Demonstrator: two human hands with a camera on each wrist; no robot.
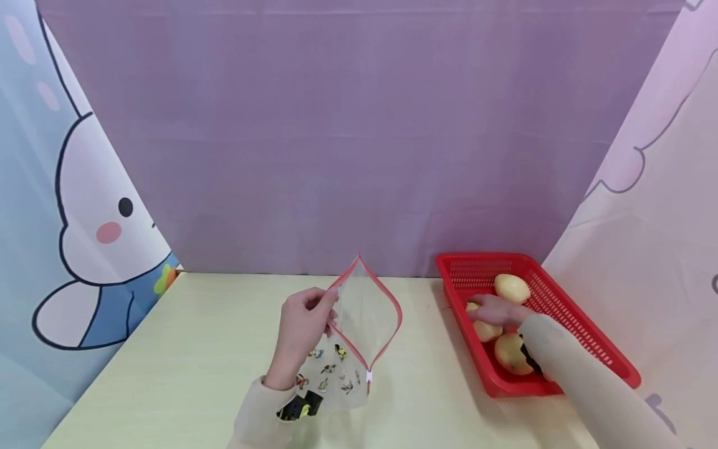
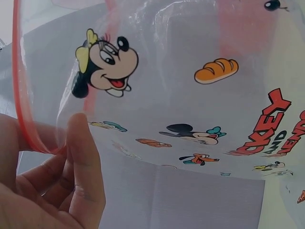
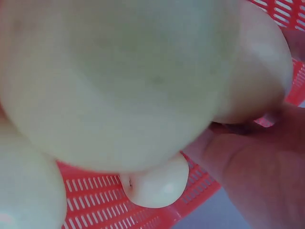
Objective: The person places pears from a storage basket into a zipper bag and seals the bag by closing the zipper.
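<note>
My left hand (image 1: pixel 303 324) pinches the left side of the mouth of a clear slider zip bag (image 1: pixel 367 305) with a red rim and cartoon prints. The bag's mouth gapes wide, and its white slider sits at the near end. In the left wrist view, thumb and fingers (image 2: pixel 83 167) hold the red edge. My right hand (image 1: pixel 499 312) reaches into a red plastic basket (image 1: pixel 488 388). Its fingers curve round a smooth, pale yellow, rounded fruit (image 3: pixel 264 62), partly hidden by a larger-looking one (image 3: pixel 119 95) near the right wrist camera.
More pale yellow fruits lie in the basket, one (image 1: pixel 512 289) toward the back and another (image 1: pixel 513 354) near the front, under the right wrist. The pale wooden table (image 1: pixel 168 362) runs back to a purple cloth (image 1: pixel 359 137). Printed cloths hang on both sides.
</note>
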